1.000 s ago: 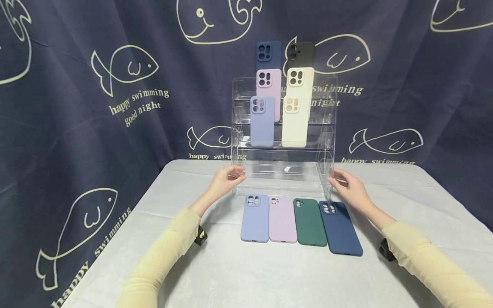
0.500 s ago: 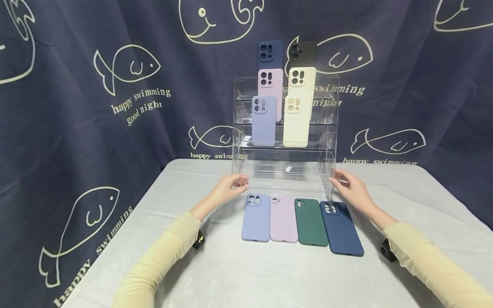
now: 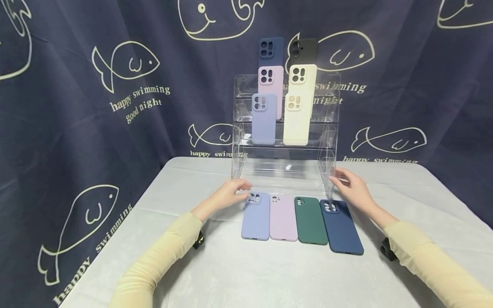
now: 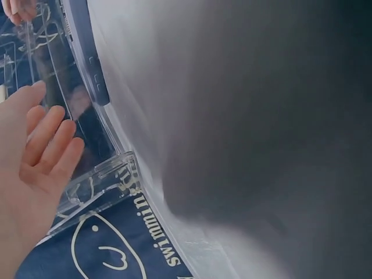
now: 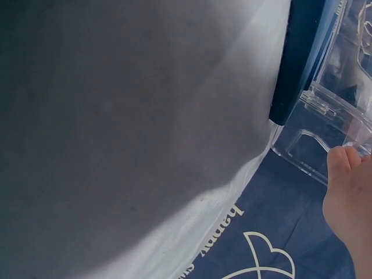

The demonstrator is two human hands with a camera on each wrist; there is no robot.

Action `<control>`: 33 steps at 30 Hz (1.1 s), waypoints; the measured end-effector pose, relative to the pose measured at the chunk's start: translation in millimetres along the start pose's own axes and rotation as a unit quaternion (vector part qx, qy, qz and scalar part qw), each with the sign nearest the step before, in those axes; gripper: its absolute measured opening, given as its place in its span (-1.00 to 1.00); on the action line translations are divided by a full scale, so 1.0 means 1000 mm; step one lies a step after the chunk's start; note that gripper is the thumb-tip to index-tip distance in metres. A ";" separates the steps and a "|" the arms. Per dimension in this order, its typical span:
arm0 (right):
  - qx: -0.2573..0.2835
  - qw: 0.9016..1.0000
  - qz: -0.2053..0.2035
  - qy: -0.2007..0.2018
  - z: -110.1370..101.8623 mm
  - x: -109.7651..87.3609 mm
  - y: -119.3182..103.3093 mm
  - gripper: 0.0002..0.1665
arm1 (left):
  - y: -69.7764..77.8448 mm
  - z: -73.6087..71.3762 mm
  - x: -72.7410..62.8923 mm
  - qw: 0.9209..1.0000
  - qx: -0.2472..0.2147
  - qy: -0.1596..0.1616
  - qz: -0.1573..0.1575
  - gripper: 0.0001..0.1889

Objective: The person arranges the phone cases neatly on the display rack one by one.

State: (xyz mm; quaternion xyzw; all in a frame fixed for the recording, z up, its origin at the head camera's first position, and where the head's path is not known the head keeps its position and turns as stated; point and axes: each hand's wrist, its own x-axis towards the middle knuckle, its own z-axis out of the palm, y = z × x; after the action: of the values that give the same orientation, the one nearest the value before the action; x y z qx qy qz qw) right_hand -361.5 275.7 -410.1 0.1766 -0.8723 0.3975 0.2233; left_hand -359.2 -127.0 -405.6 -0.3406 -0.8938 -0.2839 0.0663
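Observation:
A clear tiered acrylic display stand (image 3: 283, 177) stands on the table. My left hand (image 3: 233, 192) is just in front of its lower left corner, fingers loosely bent and holding nothing, fingertips right over the top of a light blue phone case (image 3: 256, 220). In the left wrist view the left hand (image 4: 40, 157) shows thumb and fingers apart. My right hand (image 3: 351, 187) pinches the stand's right side panel near the bottom; in the right wrist view the right hand (image 5: 351, 192) meets the clear panel. Beside the light blue case lie pink (image 3: 283, 220), green (image 3: 311, 222) and dark blue (image 3: 343, 229) phone cases.
On the stand's upper tiers are navy (image 3: 271, 51), lilac (image 3: 271, 79), light blue (image 3: 263, 124), black (image 3: 306, 51) and two cream phone cases (image 3: 295, 126). A dark blue fish-print curtain (image 3: 131, 98) hangs behind the pale tablecloth (image 3: 265, 278).
My left hand has left the stand's left side and moved forward and right to the top of the light blue case on the table. The right hand stays at the stand's right side.

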 end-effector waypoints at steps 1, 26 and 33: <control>0.001 1.000 0.000 -0.001 0.000 0.000 0.000 -0.49 | 0.000 0.001 0.000 1.000 0.004 -0.009 -0.003 -0.65; 0.011 1.000 -0.001 0.004 0.000 -0.001 -0.006 -0.51 | 0.000 0.009 -0.003 0.996 0.015 -0.088 -0.016 -0.67; 0.022 1.000 -0.004 0.000 0.000 -0.002 -0.009 -0.50 | 0.001 0.010 -0.003 0.994 0.009 -0.100 -0.043 -0.65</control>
State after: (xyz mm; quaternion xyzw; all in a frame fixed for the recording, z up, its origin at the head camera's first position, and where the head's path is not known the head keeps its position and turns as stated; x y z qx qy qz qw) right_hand -355.5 270.4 -406.1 0.1854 -0.8626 0.4158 0.2205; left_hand -355.3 -122.6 -414.1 -0.3280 -0.9123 -0.2432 -0.0322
